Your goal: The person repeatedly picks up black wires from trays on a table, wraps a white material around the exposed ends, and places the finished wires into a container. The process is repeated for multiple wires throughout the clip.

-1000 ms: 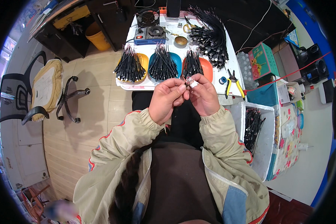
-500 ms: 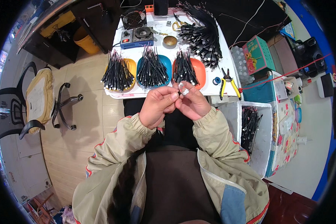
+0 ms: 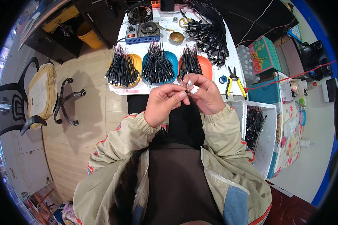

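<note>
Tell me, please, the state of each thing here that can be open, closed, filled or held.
Left grip, closed on a small dark piece
Right grip, closed on a small white piece
Yellow-handled pliers, handles spread apart
Yellow dish, filled with black cables
Blue dish, filled with black cables
Orange dish, partly filled
Foam box, uncovered, black cables inside
Blue-cased appliance, on or off unclear

The scene is viewed from the wearer's head through one wide fisheye lens, aimed steeply downward and forward. The left hand (image 3: 162, 104) and right hand (image 3: 206, 94) are seen close by, at mid-frame; the table (image 3: 172, 47) is placed beyond, the jacket (image 3: 101, 191) directly beneath.
</note>
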A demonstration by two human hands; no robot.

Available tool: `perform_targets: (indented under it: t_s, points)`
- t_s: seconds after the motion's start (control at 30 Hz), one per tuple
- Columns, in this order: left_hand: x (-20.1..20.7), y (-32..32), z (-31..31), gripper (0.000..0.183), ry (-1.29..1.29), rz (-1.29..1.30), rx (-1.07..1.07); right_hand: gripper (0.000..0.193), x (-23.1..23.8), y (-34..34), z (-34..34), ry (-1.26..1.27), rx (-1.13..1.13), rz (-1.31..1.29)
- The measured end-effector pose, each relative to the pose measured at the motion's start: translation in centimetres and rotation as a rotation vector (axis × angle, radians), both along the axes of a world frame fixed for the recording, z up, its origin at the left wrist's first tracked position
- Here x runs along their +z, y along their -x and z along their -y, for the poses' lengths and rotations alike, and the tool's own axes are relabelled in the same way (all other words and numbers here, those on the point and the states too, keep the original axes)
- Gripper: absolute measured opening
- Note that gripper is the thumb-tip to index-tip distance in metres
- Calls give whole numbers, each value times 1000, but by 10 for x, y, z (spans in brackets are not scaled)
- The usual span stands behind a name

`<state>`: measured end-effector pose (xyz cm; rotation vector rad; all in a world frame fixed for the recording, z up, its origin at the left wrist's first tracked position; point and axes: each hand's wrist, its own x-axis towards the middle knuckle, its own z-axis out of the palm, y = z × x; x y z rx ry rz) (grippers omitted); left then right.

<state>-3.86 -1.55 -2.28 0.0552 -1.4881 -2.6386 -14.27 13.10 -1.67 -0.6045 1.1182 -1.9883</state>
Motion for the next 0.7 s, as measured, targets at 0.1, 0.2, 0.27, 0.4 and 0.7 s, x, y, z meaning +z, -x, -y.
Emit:
perform_targets:
  t_s: [0.1, 0.2, 0.27, 0.4, 0.7]
  points:
    - [0, -5, -5, 15, -24, -39, 22, 17, -1, -3, -1, 145, 193, 338]
    - [-5, -9, -6, 14, 2, -14, 43, 20, -14, -14, 8, 266, 238, 582]
    - [-11, -9, -5, 14, 66, -3, 34, 18, -24, -21, 9, 265, 201, 660]
    - [-21, -2, -1, 14, 427, 34, 99, 23, -38, 11, 8, 37, 292, 486]
    - [-27, 6, 11, 15, 164, 128, 95, 33, -71, 292, -5, -1295, -878, -914]
